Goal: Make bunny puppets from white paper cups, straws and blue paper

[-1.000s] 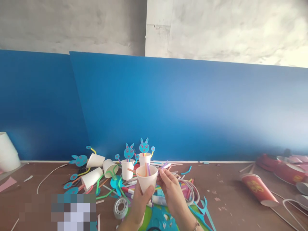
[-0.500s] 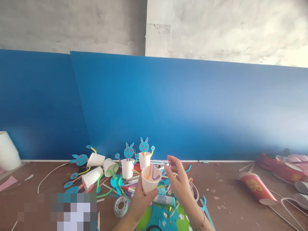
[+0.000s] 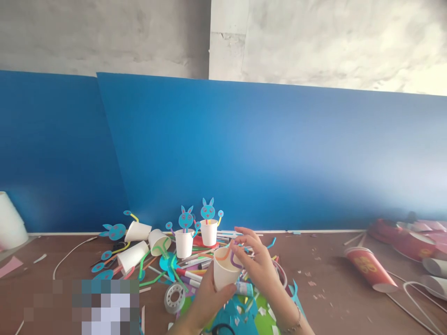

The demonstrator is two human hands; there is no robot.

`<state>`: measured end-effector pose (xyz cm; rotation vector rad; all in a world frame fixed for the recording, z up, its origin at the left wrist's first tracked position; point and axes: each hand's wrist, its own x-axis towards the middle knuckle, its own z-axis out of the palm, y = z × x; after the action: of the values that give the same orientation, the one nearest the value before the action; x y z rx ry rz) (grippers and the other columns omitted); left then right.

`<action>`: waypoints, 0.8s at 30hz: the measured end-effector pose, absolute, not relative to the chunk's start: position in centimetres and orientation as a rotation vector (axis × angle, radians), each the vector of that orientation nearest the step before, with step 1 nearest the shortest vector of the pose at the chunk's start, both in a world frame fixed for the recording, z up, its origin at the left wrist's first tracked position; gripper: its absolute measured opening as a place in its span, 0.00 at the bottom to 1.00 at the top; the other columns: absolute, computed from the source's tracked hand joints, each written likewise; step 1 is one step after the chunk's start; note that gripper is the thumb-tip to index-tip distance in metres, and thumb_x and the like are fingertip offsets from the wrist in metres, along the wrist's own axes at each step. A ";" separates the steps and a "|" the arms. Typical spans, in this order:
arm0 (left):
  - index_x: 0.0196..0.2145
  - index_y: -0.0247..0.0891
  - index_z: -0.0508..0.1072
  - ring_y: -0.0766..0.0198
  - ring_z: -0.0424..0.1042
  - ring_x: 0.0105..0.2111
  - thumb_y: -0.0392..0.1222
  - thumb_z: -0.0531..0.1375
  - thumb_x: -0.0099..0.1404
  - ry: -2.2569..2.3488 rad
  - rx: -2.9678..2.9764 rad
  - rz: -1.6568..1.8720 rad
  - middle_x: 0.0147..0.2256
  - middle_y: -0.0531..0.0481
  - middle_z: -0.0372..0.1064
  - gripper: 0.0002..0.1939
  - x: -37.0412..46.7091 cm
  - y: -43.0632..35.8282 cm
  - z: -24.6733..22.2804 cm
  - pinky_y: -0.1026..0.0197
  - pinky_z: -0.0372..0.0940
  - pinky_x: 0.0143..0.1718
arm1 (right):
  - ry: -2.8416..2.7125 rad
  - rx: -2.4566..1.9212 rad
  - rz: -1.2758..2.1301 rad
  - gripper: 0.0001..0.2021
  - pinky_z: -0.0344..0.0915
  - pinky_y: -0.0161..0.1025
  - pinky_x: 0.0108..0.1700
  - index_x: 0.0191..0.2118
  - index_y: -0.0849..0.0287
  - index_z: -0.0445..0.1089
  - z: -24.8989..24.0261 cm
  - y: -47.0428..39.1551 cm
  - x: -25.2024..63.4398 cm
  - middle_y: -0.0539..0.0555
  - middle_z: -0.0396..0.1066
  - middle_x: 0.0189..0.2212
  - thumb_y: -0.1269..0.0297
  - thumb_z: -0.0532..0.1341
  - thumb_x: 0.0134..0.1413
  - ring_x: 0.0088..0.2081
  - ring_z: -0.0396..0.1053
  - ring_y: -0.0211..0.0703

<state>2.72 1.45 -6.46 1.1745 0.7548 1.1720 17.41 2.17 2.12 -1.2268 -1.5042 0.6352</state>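
Observation:
My left hand (image 3: 208,298) wraps round a white paper cup (image 3: 223,274), its mouth tilted towards me. Inside the cup lean an orange bendy straw (image 3: 223,254) and a purple bendy straw (image 3: 233,258). My right hand (image 3: 257,260) reaches over the cup's right rim, thumb and fingertips closed at the purple straw's upper end. Behind the cup stand two finished-looking cups with blue paper rabbit heads, a nearer rabbit cup (image 3: 184,243) and a farther rabbit cup (image 3: 209,232). Straws form their arms.
Several tipped cups with straws, such as a lying cup (image 3: 133,253), are at the left. A tape roll (image 3: 174,298) sits near my left wrist. Markers, straws and blue paper scraps (image 3: 240,311) lie beneath my hands. A red paper cup (image 3: 370,269) lies right, before a blue partition (image 3: 244,158).
The cup has shifted slightly right in my left hand. My right hand has moved left and down to the cup, its fingertips now at the purple straw.

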 end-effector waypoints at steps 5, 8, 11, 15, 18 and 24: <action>0.55 0.39 0.68 0.47 0.73 0.43 0.55 0.70 0.49 0.729 1.156 1.139 0.39 0.42 0.75 0.38 2.7 1.3 -6.0 0.50 0.67 0.43 | -1.545 -1.239 0.742 0.08 0.65 0.46 0.46 0.31 0.54 0.76 2.3 2.2 17.5 0.59 0.67 0.53 0.56 0.63 0.51 0.54 0.64 0.57; 0.58 0.40 0.66 0.47 0.71 0.45 0.54 0.71 0.49 0.686 1.164 1.123 0.42 0.41 0.75 0.41 2.7 1.3 -5.5 0.50 0.66 0.45 | -1.558 -1.231 0.729 0.09 0.64 0.47 0.49 0.32 0.54 0.76 2.4 2.2 17.6 0.60 0.67 0.53 0.56 0.62 0.51 0.54 0.64 0.56; 0.59 0.41 0.64 0.45 0.69 0.48 0.53 0.71 0.49 0.636 1.175 1.111 0.47 0.40 0.73 0.42 2.7 1.3 -5.4 0.49 0.64 0.47 | -1.569 -1.213 0.760 0.10 0.65 0.46 0.49 0.32 0.55 0.76 2.6 2.1 17.7 0.59 0.67 0.53 0.55 0.62 0.51 0.54 0.65 0.55; 0.60 0.41 0.63 0.42 0.66 0.52 0.53 0.69 0.51 0.612 1.204 1.113 0.53 0.39 0.69 0.41 2.6 1.5 -5.5 0.48 0.62 0.50 | -1.537 -1.224 0.759 0.11 0.65 0.46 0.49 0.32 0.55 0.76 2.5 2.2 17.6 0.60 0.68 0.52 0.54 0.62 0.51 0.53 0.66 0.55; 0.60 0.41 0.64 0.41 0.64 0.54 0.53 0.69 0.53 0.607 1.237 1.083 0.54 0.38 0.68 0.39 2.4 1.6 -5.6 0.47 0.60 0.51 | -1.576 -1.234 0.808 0.11 0.67 0.45 0.46 0.32 0.55 0.76 2.2 2.3 17.5 0.60 0.68 0.51 0.54 0.62 0.51 0.52 0.66 0.55; 0.60 0.41 0.64 0.40 0.65 0.54 0.53 0.69 0.53 0.609 1.235 1.097 0.54 0.38 0.68 0.40 2.3 1.5 -5.5 0.47 0.60 0.52 | -1.585 -1.237 0.801 0.11 0.70 0.42 0.42 0.33 0.55 0.77 2.5 2.0 17.3 0.59 0.69 0.50 0.54 0.62 0.52 0.52 0.66 0.54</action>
<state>2.35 1.46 -5.49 1.2349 0.6095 1.0968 17.32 1.97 2.47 -1.2370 -1.5846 0.8007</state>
